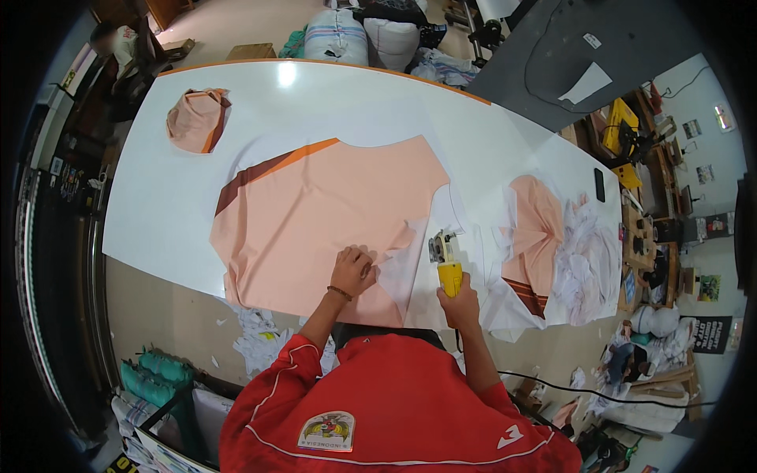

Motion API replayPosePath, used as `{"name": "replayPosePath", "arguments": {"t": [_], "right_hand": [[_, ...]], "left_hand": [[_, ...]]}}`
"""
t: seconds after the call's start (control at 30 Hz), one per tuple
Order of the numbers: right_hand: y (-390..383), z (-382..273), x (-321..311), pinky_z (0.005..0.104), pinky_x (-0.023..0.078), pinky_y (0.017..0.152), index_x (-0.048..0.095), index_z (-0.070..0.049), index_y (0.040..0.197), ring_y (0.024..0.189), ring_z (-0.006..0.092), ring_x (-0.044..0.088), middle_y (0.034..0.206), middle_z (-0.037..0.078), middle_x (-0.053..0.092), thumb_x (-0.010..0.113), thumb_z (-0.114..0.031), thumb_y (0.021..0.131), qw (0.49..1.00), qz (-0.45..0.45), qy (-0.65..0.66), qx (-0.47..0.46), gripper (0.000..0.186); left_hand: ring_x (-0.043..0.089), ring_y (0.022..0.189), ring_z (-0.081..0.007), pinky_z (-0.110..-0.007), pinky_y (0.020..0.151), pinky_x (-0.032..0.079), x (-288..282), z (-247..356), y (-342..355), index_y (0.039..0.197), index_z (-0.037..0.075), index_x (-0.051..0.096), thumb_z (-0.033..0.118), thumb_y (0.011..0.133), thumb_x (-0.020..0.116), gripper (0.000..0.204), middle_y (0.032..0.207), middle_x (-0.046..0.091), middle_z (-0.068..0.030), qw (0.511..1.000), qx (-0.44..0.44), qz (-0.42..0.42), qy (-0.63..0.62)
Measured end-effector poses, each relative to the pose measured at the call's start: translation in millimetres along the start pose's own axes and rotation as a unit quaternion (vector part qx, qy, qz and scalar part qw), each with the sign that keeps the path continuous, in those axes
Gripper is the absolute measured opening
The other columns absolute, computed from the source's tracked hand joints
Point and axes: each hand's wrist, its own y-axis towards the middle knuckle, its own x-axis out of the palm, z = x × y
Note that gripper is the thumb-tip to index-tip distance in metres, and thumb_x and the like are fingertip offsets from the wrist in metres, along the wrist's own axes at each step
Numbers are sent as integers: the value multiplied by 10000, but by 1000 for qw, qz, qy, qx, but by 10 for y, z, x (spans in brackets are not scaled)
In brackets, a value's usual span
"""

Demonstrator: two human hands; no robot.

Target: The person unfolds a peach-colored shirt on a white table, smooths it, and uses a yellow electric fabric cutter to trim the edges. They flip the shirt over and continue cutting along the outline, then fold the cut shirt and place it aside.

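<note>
A large peach fabric panel [315,205], cut like a garment body with an orange and maroon band on its upper left edge, lies spread on the white table. My left hand [352,270] is on its lower right part, fingers curled together against the cloth; the fingertips are partly hidden. Just right of the panel, my right hand [460,303] grips a yellow handheld electric cloth cutter [449,272] by its body. The cutter's metal head points away from me, close to the white margin beside the panel. Some cloth is folded up between my hands.
On the white table [150,189] sit a folded peach piece [195,122] at far left, another peach piece [536,225] and white scraps [587,260] at right, and a black phone [599,185]. A black cord [583,389] trails off right. Stuffed sacks [337,35] stand beyond.
</note>
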Motion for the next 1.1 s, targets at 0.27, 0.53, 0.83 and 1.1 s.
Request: {"name": "replayPosePath", "arguments": {"t": [0.27,0.53,0.83,1.1], "right_hand": [[430,-325,39,616,574,845,483,-67,1341,988,530,728,1046,305,750,756,-424,867,1000,8,-24,-1,653],[640,-592,42,609,573,882,488,-57,1325,1022,542,720,1087,318,738,759,-415,860,999,18,-21,23,647],[747,-807,53,591,581,907,495,-42,1337,1055,528,725,1135,315,740,767,-417,856,998,19,-20,48,668],[865,-1013,57,586,579,930,498,-34,1361,1084,530,719,1174,330,729,763,-415,857,997,32,-13,69,686]], "left_hand": [[597,1032,-363,-493,908,478,-83,-52,113,963,114,690,259,831,823,238,1031,620,-123,1000,12,17,-4],[611,1084,-358,-493,941,473,-95,-32,124,993,114,725,329,860,838,277,1070,649,-120,1000,-2,12,0],[606,1106,-353,-494,954,471,-123,-51,130,1015,106,727,346,868,823,297,1084,652,-126,1000,-6,5,-11],[618,1106,-343,-487,951,472,-167,-38,171,1065,96,716,358,878,810,336,1099,671,-129,1000,-8,4,-9]]}}
